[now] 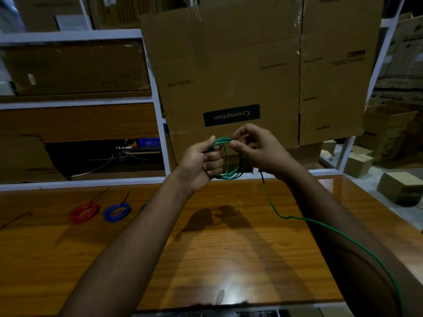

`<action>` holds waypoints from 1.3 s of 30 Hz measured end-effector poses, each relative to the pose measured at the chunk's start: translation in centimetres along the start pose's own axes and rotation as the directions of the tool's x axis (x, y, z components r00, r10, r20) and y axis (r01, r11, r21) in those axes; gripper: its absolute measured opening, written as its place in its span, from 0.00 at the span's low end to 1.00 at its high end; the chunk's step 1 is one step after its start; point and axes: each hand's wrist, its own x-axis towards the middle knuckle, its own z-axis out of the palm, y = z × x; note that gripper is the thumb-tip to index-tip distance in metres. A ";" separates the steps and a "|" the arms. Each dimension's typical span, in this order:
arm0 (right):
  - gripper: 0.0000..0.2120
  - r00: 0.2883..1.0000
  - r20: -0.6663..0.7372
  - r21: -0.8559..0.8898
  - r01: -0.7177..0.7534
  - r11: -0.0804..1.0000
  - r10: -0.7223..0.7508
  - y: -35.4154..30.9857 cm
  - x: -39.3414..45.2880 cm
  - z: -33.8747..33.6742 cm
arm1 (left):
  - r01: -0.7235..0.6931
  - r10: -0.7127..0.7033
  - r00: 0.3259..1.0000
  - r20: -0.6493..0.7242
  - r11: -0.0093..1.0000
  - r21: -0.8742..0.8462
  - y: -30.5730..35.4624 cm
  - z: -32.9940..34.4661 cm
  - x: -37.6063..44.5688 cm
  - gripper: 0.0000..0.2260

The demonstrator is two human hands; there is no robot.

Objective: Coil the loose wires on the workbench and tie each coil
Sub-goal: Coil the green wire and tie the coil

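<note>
A green wire coil point(231, 173) hangs in the air above the far edge of the wooden workbench point(206, 248). My left hand point(201, 163) grips the coil's left side with curled fingers. My right hand point(258, 149) pinches the top strands between thumb and fingers. The green wire's loose tail point(332, 229) drops from under my right hand, runs over my right forearm and leaves the view at the lower right. A red coil point(84, 212) and a blue coil point(117, 211) lie on the bench at the left, each with a dark tie sticking up.
A loose dark red wire point(16, 219) lies at the bench's left edge. A bit of another blue wire point(143, 205) shows beside my left forearm. A large cardboard box point(251, 72) leans behind the bench, with shelves of boxes at the left and small boxes at the right.
</note>
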 end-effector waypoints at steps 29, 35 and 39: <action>0.09 0.881 -0.181 -0.052 -0.453 0.890 0.438 6.5 -6.2 3.1 | -0.104 0.092 0.987 -0.134 0.991 -0.085 0.5 -1.5 1.1 0.18; 0.10 0.986 0.038 -0.662 -0.096 0.743 0.161 1.4 -6.1 5.2 | -0.111 0.117 0.982 -0.146 0.993 0.046 -0.6 -0.3 1.8 0.18; 0.12 0.887 0.431 -0.571 0.125 0.811 0.166 -2.2 -5.4 3.0 | -0.087 0.095 0.984 -0.148 0.995 0.058 -1.0 -0.4 1.7 0.18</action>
